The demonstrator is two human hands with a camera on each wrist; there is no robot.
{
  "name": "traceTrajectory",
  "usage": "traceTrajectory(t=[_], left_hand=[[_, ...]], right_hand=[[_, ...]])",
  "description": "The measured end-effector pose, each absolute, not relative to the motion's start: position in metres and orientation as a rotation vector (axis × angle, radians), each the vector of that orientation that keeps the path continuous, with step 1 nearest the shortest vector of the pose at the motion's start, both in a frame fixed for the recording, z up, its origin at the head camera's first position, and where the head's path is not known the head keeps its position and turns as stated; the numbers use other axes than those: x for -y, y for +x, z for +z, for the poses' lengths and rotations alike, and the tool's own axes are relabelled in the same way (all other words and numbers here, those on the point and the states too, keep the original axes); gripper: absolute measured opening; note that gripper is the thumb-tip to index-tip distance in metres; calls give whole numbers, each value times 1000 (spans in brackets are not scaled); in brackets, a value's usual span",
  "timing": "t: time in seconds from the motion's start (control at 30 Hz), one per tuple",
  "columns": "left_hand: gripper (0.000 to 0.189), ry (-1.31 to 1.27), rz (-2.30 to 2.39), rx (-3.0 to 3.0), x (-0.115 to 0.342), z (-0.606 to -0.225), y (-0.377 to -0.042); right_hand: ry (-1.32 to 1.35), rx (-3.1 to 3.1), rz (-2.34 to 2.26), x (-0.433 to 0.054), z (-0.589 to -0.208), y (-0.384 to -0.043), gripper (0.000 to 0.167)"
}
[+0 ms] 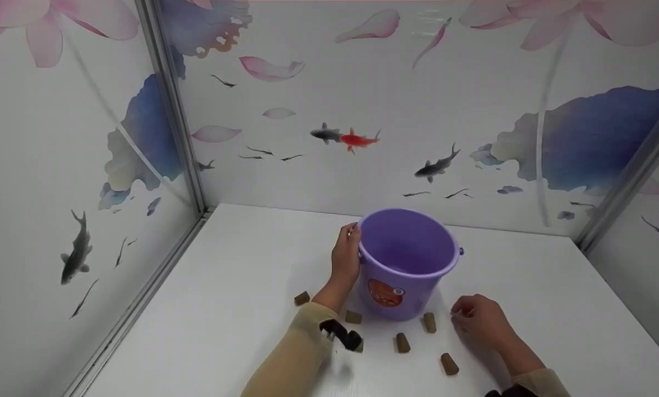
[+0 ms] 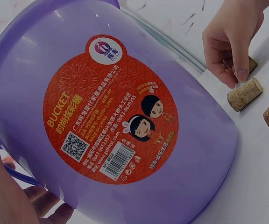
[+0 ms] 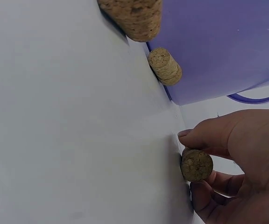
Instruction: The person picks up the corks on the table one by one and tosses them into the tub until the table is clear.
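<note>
A purple plastic bucket stands upright on the white table, its red round label facing the left wrist view. My left hand grips the bucket's left side just below the rim, by the handle joint. To the bucket's right, low at the tabletop, is my right hand. Its thumb and fingers pinch a tapered cork stopper, which the fingers hide in the head view. In the left wrist view, another cork stopper lies close beside the right fingertips.
Several cork stoppers lie before the bucket, among them one cork at the middle and one cork nearer the front. Another cork lies left of the left wrist. Printed panels enclose the white table.
</note>
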State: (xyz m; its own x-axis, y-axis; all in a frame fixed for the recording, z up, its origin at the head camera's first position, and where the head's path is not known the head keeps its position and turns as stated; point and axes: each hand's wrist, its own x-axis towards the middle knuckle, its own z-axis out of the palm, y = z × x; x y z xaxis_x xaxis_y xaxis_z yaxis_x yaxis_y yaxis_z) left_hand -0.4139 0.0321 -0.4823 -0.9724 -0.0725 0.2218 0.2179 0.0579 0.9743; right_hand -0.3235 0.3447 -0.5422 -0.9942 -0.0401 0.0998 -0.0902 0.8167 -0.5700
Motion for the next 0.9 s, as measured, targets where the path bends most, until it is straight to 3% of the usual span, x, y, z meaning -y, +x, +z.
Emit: traceTrajectory(t=[0.9], left_hand=[[51,-175,-1995,2126,-31,-482,-413]], right_hand=[[219,2913,843,-346,-541,-325,12]])
